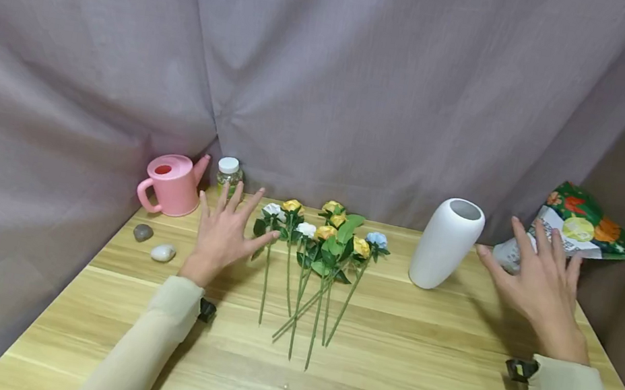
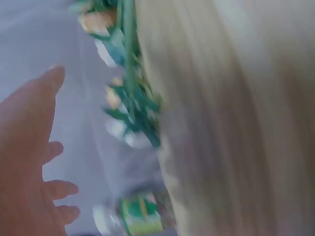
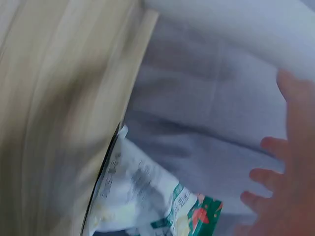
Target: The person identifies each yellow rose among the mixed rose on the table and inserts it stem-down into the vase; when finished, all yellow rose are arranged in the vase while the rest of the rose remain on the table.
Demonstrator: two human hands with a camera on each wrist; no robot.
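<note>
My left hand [image 1: 225, 236] hovers above the table with its fingers spread, left of a bunch of artificial flowers [image 1: 335, 246]. These have white, yellow and blue heads, and their green stems point toward me. My right hand [image 1: 540, 286] is also spread and holds nothing, between a white vase [image 1: 444, 246] and a printed plastic bag [image 1: 580, 227]. The vase stands upright. In the left wrist view, flowers [image 2: 130, 98] and a small jar [image 2: 142, 214] appear blurred beyond the fingers. The right wrist view has the bag [image 3: 138, 191] below and the vase [image 3: 246, 24] at the top.
A pink watering can [image 1: 175, 185] stands at the back left, beside the white-capped jar [image 1: 228, 175]. A grey stone [image 1: 143, 233] and a whitish stone [image 1: 163, 253] lie near the left edge of the wooden table [image 1: 381, 383]. Grey curtain [image 1: 337, 76] hangs behind.
</note>
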